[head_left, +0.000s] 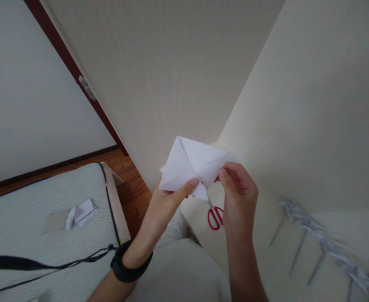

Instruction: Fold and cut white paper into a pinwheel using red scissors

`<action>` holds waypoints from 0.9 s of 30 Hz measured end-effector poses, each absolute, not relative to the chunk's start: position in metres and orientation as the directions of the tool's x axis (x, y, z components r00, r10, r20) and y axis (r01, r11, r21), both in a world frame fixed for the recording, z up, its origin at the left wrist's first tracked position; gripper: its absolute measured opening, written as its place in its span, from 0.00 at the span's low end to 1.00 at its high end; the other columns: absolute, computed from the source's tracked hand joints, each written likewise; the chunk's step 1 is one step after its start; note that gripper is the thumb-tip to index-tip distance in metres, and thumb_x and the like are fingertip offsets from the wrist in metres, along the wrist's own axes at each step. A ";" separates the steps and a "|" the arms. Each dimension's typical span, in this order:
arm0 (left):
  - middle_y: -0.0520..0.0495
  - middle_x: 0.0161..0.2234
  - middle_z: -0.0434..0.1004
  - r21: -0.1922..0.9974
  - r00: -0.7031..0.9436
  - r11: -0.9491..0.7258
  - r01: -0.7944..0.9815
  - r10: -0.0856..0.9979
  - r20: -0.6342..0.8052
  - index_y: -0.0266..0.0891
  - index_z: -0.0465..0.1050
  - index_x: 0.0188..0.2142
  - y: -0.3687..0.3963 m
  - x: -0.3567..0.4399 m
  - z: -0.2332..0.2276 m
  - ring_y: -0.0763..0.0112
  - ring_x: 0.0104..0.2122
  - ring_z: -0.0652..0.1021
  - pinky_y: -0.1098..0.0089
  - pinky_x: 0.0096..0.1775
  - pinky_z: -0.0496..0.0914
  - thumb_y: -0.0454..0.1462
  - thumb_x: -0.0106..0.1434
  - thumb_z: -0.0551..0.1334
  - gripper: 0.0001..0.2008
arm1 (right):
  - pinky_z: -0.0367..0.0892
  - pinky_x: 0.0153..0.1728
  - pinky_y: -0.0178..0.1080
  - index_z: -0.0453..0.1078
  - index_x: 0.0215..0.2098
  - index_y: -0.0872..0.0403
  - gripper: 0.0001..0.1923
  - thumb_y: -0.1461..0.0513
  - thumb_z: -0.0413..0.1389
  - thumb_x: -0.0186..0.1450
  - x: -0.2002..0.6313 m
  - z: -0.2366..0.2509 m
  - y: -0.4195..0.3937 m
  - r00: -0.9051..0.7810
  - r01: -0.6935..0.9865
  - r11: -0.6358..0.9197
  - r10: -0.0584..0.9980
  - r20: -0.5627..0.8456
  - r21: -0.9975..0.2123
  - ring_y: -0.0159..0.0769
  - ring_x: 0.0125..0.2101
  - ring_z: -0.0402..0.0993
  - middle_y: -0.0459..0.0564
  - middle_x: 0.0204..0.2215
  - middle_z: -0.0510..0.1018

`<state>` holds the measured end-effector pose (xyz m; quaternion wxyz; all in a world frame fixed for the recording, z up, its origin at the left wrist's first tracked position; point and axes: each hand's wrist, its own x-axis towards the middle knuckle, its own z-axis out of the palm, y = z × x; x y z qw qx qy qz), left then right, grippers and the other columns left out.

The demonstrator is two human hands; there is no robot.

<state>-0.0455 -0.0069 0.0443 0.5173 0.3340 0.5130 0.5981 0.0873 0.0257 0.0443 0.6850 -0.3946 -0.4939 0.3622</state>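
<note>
A sheet of white paper (200,157), folded with creases meeting near its middle, is held up in front of me. My left hand (167,205) grips its lower left side, thumb on top and fingers underneath. At the right corner, my right hand (239,188) pinches the paper between thumb and fingers. A slit or gap shows beside the left thumb near the centre. Below the paper lie scissors with red handles (215,218) on the pale surface; the paper covers part of their blades.
Several white folded-paper pinwheels on sticks (318,235) lie at the right. To the left is a mattress (21,201) with crumpled white paper (82,213), a flat beige piece (56,221) and a black strap (46,265). A pale panel (159,67) rises ahead.
</note>
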 end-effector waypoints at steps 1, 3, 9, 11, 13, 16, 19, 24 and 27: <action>0.48 0.31 0.82 0.963 -0.237 0.062 -0.263 0.963 -0.127 0.36 0.80 0.33 -0.008 -0.048 0.045 0.68 0.33 0.79 0.74 0.33 0.72 0.43 0.51 0.73 0.14 | 0.67 0.27 0.30 0.75 0.32 0.50 0.01 0.62 0.62 0.61 0.087 0.046 0.024 0.265 -0.097 0.437 0.877 0.400 -0.894 0.27 0.26 0.72 0.40 0.25 0.77; 0.48 0.30 0.82 0.971 -0.215 0.056 -0.234 0.971 -0.108 0.36 0.81 0.32 -0.009 -0.054 0.047 0.69 0.31 0.78 0.75 0.31 0.71 0.44 0.52 0.72 0.13 | 0.67 0.26 0.30 0.76 0.32 0.50 0.01 0.63 0.63 0.60 0.088 0.050 0.021 0.283 -0.045 0.443 0.865 0.414 -0.895 0.27 0.25 0.72 0.40 0.25 0.77; 0.50 0.35 0.84 0.951 -0.167 -0.020 -0.308 0.985 -0.033 0.41 0.83 0.34 -0.008 -0.067 0.057 0.73 0.31 0.79 0.77 0.33 0.72 0.41 0.52 0.73 0.10 | 0.69 0.28 0.32 0.75 0.32 0.50 0.01 0.63 0.61 0.61 0.090 0.054 0.018 0.210 0.083 0.420 0.879 0.427 -0.904 0.30 0.28 0.75 0.42 0.27 0.79; 0.49 0.34 0.85 0.942 -0.148 0.021 -0.336 0.986 -0.075 0.41 0.83 0.33 -0.008 -0.068 0.057 0.73 0.30 0.79 0.77 0.33 0.73 0.40 0.51 0.74 0.09 | 0.71 0.30 0.33 0.75 0.33 0.50 0.02 0.63 0.60 0.62 0.088 0.054 0.017 0.172 0.102 0.411 0.889 0.423 -0.906 0.31 0.30 0.76 0.43 0.29 0.80; 0.48 0.33 0.85 0.938 -0.141 0.071 -0.341 0.982 -0.126 0.40 0.83 0.32 -0.007 -0.068 0.055 0.73 0.28 0.79 0.77 0.31 0.73 0.39 0.49 0.75 0.10 | 0.72 0.32 0.34 0.75 0.34 0.50 0.02 0.63 0.60 0.62 0.086 0.054 0.015 0.153 0.120 0.408 0.893 0.423 -0.905 0.32 0.31 0.76 0.43 0.30 0.80; 0.48 0.29 0.85 0.935 -0.134 0.122 -0.332 0.975 -0.175 0.37 0.83 0.30 -0.005 -0.068 0.053 0.73 0.25 0.79 0.77 0.27 0.72 0.39 0.48 0.75 0.10 | 0.72 0.33 0.34 0.75 0.34 0.50 0.03 0.64 0.59 0.63 0.085 0.055 0.013 0.148 0.145 0.432 0.880 0.451 -0.890 0.31 0.31 0.76 0.43 0.30 0.80; 0.47 0.30 0.85 0.937 -0.119 0.135 -0.321 0.976 -0.182 0.37 0.82 0.30 -0.004 -0.067 0.053 0.71 0.25 0.79 0.75 0.28 0.73 0.39 0.47 0.75 0.11 | 0.72 0.32 0.33 0.75 0.34 0.50 0.03 0.64 0.59 0.64 0.084 0.057 0.012 0.147 0.151 0.460 0.865 0.479 -0.875 0.30 0.31 0.76 0.42 0.31 0.80; 0.46 0.31 0.85 0.951 -0.123 0.128 -0.282 0.978 -0.168 0.37 0.82 0.31 -0.006 -0.066 0.054 0.69 0.26 0.80 0.73 0.30 0.73 0.40 0.49 0.74 0.11 | 0.72 0.33 0.32 0.74 0.34 0.50 0.03 0.64 0.59 0.64 0.085 0.055 0.013 0.135 0.135 0.458 0.870 0.474 -0.879 0.30 0.32 0.76 0.43 0.30 0.80; 0.45 0.33 0.85 0.963 -0.155 0.111 -0.246 0.976 -0.152 0.37 0.83 0.33 -0.005 -0.067 0.057 0.66 0.29 0.81 0.71 0.32 0.74 0.41 0.50 0.74 0.12 | 0.72 0.33 0.34 0.74 0.34 0.50 0.02 0.64 0.59 0.63 0.086 0.054 0.014 0.138 0.135 0.438 0.880 0.455 -0.889 0.32 0.32 0.76 0.44 0.30 0.80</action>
